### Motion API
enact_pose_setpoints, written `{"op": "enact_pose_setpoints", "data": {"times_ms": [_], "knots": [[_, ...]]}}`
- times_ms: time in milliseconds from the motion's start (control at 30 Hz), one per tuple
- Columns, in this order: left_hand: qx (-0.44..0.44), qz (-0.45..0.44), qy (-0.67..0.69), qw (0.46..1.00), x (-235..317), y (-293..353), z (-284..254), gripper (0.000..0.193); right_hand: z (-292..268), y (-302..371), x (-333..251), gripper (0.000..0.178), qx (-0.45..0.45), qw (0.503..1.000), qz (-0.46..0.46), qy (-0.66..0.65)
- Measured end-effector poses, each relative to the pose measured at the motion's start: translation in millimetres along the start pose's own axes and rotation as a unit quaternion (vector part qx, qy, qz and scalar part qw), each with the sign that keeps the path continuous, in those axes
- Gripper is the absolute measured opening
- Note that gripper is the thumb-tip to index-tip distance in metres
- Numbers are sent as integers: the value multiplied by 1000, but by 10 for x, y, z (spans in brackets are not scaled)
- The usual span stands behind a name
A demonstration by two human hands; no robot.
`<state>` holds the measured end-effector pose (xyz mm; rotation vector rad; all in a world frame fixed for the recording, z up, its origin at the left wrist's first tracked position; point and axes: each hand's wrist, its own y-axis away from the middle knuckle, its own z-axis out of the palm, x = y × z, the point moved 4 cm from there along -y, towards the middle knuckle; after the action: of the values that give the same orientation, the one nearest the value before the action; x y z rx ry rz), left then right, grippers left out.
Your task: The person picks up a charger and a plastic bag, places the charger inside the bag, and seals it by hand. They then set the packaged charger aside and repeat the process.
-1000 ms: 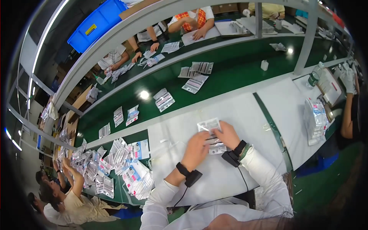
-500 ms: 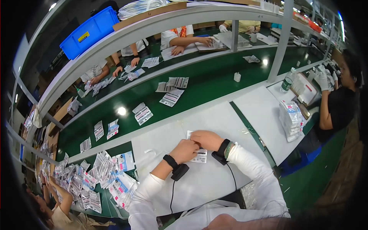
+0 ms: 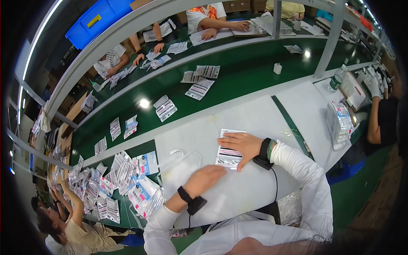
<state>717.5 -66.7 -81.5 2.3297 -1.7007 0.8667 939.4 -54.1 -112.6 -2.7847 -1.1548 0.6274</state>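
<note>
The right hand (image 3: pixel 242 146) lays its grip, fingers spread, over a flat, rectangular, silvery-white printed packet (image 3: pixel 227 160) on the smooth white worktop (image 3: pixel 250 191). The left hand (image 3: pixel 206 178) is by the packet's lower edge, blurred; whether its grip is parted or pressed together, I cannot tell. Well leftward lies a heap of white, blue and pink packets (image 3: pixel 144 193).

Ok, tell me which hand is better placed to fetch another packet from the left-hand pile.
Probably the left hand: it is nearer the packet pile and, though blurred, seems empty, while the right hand lies across the flat packet.
</note>
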Motion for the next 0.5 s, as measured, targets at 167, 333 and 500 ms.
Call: {"op": "enact_pose_setpoints", "data": {"times_ms": [167,333,500], "knots": [[12,13,-83,996,-316,-411,45,24,-31,-53,-97,120,-16,999,31,-28],[4,60,-147,987,-375,-711,218,32,-107,-101,-8,105,36,960,54,-271],[-94,-88,-197,972,-277,-801,259,40,-513,-78,676,82,118,912,191,-343]]}}
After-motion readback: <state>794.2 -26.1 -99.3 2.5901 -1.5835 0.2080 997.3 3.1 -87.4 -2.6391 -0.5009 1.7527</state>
